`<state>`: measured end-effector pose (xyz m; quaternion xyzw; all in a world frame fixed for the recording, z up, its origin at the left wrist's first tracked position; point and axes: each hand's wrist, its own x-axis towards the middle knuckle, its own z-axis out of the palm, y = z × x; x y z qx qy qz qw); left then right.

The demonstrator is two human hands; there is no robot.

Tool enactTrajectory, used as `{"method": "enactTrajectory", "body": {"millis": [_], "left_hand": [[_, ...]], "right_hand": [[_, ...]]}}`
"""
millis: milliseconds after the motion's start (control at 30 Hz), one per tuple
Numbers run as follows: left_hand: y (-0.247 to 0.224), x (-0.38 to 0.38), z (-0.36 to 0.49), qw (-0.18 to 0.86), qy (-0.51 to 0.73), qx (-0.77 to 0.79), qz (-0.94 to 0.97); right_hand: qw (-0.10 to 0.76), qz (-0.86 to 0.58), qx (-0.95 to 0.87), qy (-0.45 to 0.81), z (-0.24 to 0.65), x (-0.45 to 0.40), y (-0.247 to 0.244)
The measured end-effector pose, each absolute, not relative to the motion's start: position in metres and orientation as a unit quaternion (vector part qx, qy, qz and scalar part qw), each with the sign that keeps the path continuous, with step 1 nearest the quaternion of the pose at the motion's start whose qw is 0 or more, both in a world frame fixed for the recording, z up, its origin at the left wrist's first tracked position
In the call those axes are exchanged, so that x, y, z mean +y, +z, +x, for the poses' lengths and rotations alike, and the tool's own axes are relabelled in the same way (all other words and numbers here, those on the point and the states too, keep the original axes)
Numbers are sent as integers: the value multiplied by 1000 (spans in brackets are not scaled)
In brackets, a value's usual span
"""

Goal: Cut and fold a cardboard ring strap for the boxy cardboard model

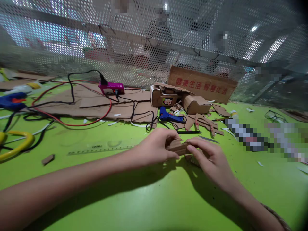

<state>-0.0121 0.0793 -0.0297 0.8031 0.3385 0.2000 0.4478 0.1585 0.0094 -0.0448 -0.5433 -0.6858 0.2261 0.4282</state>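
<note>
Between my two hands is a small brown cardboard piece (178, 147), held just above the green table (149, 199). My left hand (158, 146) pinches its left end, thumb below and fingers above. At the right end, my right hand (209, 157) grips it between thumb and fingertips. Part of another small piece shows under the right hand, mostly hidden. Behind the hands lies a blue hot glue gun (170, 116), close to a black pen (189, 132). A clear ruler (101, 149) lies left of my left hand, partly covered by the forearm.
Cut cardboard shapes (197, 104) and scraps stand behind the glue gun. A purple power strip (112, 88) with looping cables rests on cardboard sheets (96, 107). Yellow-handled scissors (19, 144) lie left, glasses (275, 116) right. A perforated metal screen (134, 41) closes the back.
</note>
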Motion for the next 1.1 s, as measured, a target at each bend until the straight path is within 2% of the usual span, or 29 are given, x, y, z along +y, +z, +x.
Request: {"method": "enactTrajectory", "body": {"millis": [133,233,1100], "left_hand": [[-29,84,-13,536,152,317,768],[-33,84,-13,561,159,314,749],[-40,77,-12,626,156,300,703]], "right_hand": [[414,-543,-690,241,160,9,-44],[409,-555,-676,261,161,9,-45],[402,-507,-653,393,163,11,-40]]}}
